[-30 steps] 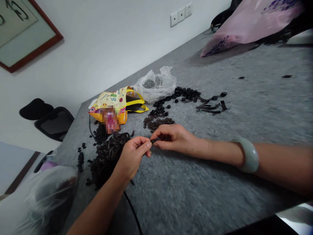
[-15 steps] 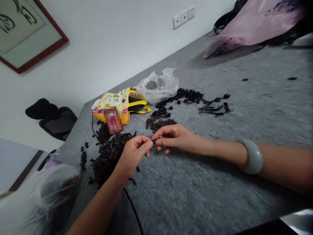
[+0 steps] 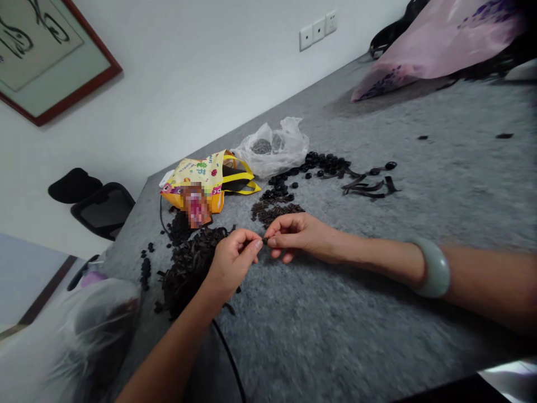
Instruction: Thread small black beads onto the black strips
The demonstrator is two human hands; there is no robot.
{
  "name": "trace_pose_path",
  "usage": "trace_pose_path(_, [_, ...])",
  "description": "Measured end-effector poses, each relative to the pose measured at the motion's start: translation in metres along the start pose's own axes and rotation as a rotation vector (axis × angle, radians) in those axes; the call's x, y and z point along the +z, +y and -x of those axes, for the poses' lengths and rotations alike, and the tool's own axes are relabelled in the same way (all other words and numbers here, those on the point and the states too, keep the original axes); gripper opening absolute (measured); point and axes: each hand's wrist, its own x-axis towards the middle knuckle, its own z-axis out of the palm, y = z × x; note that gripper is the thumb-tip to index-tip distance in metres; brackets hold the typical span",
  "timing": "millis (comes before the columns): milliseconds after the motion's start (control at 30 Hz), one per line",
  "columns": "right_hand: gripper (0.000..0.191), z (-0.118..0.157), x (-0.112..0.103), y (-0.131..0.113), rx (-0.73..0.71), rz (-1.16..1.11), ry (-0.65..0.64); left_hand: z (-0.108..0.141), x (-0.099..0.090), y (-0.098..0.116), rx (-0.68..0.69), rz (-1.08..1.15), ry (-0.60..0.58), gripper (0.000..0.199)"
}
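Observation:
Between the fingertips of both hands is a small black piece (image 3: 264, 240), mostly covered by the fingers. My left hand (image 3: 237, 257) pinches it from the left, and my right hand (image 3: 293, 238), with a pale green bangle (image 3: 436, 267) on the forearm, pinches it from the right. A heap of dark strips (image 3: 188, 268) lies on the grey table (image 3: 335, 336) behind and beside my left hand. Just beyond my right hand are small brown-black pieces (image 3: 277, 212). Farther back lie round black pieces (image 3: 325, 162) and several loose black strips (image 3: 364, 187).
A yellow patterned bag (image 3: 201, 176) and a clear plastic bag (image 3: 277, 145) stand near the wall. At the far right lies a pink bag (image 3: 436, 45). A black cable (image 3: 229, 355) crosses the near table; a filled plastic bag (image 3: 92, 336) is at lower left.
My left hand has shifted very slightly, its fingers closer around the small black piece. The whole view has moved a little; both hands remain together at the same place.

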Motion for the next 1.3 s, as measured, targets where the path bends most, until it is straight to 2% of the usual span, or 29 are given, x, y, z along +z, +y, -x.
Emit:
trace_pose_path(167, [0.03, 0.0, 0.0, 0.003, -0.05, 0.03, -0.004, -0.002, 0.004, -0.004, -0.036, 0.057, 0.01, 0.014])
trace_pose_path(333, [0.028, -0.002, 0.0, 0.007, -0.154, 0.123, 0.027, -0.005, 0.008, -0.01, -0.046, 0.114, 0.192, 0.03])
trace_pose_path(400, [0.022, -0.001, 0.0, 0.006, -0.23, 0.217, 0.045, -0.004, 0.008, -0.011, 0.007, 0.061, 0.228, 0.024])
trace_pose_path(467, [0.017, 0.0, 0.0, 0.005, -0.307, 0.315, 0.06, -0.003, 0.008, -0.011, 0.031, 0.03, 0.18, 0.011])
trace_pose_path(600, [0.012, 0.004, 0.0, 0.002, -0.404, 0.447, 0.075, -0.001, 0.009, -0.008, -0.074, 0.157, 0.036, 0.013])
trace_pose_path(767, [0.019, 0.005, -0.001, 0.0, -0.495, 0.553, 0.097, -0.001, 0.012, -0.008, -0.145, 0.379, 0.03, 0.015])
trace_pose_path(833, [0.03, 0.003, -0.001, 0.001, -0.481, 0.464, 0.097, -0.001, 0.013, -0.008, -0.134, 0.411, 0.052, 0.014])
trace_pose_path(900, [0.039, 0.002, -0.003, 0.002, -0.404, 0.334, 0.079, 0.0, 0.014, -0.009, -0.12, 0.412, 0.074, 0.013])
trace_pose_path(1000, [0.035, 0.0, -0.004, 0.003, -0.273, 0.235, 0.044, 0.001, 0.013, -0.01, -0.113, 0.405, 0.086, 0.013])
trace_pose_path(1100, [0.03, 0.001, -0.003, 0.003, -0.242, 0.241, 0.046, 0.001, 0.013, -0.011, -0.111, 0.397, 0.089, 0.013])
trace_pose_path(1300, [0.026, 0.002, -0.002, 0.002, -0.303, 0.37, 0.112, 0.0, 0.013, -0.013, -0.111, 0.322, 0.103, 0.016])
